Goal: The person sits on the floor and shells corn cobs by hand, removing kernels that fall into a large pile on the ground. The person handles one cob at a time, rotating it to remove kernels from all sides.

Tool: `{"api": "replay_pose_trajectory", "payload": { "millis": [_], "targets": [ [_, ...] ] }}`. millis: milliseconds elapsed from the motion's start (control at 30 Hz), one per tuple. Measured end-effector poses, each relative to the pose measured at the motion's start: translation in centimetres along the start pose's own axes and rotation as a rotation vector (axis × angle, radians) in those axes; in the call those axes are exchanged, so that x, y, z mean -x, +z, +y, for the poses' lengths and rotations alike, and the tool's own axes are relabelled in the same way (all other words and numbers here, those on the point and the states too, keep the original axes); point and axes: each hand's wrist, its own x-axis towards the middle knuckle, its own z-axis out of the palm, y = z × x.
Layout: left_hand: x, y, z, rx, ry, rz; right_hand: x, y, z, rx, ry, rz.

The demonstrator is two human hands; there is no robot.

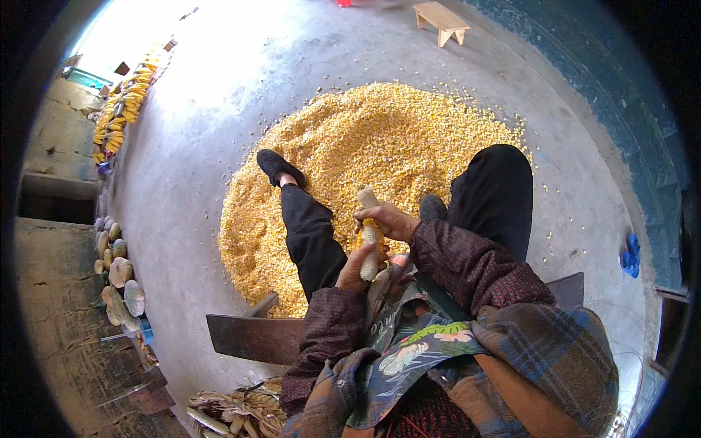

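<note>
My left hand (355,267) is closed around the lower end of a partly shelled corn cob (369,241), which has yellow kernels left along its upper part. Above it, my right hand (388,220) grips a bare corn cob (368,198) and presses against the top of the other cob. Both hands meet between my knees, over a wide pile of loose corn kernels (394,131) on the concrete floor. The fingers partly hide where the two cobs touch.
I sit on a dark wooden bench (252,335). A basket with husks or cobs (235,410) is at the lower left. Gourds or squashes (120,272) and yellow corn ears (123,109) line the left wall. A small wooden stool (441,17) stands beyond the pile; a blue object (631,255) lies right.
</note>
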Motion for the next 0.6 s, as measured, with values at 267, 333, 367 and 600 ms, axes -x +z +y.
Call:
{"api": "replay_pose_trajectory", "payload": {
  "millis": [267, 333, 367, 600],
  "targets": [
    [-3.8, -1.6, -3.2, -0.945, 0.428, 0.169, -3.4, -2.3, 3.8, 0.388, -0.033, 0.603],
    [-3.8, -0.6, -4.4, -1.311, 0.399, 0.315, -3.2, -2.8, 4.8, 0.485, -0.001, 0.734],
    [-3.7, 0.0, -4.6, -1.495, 0.381, 0.388, -2.9, -2.9, 5.0, 0.534, 0.014, 0.797],
    [-1.9, 0.5, -1.4, 0.077, -0.038, -0.01, -1.8, -3.5, 1.6, -0.216, 0.006, 0.151]
  ]
}}
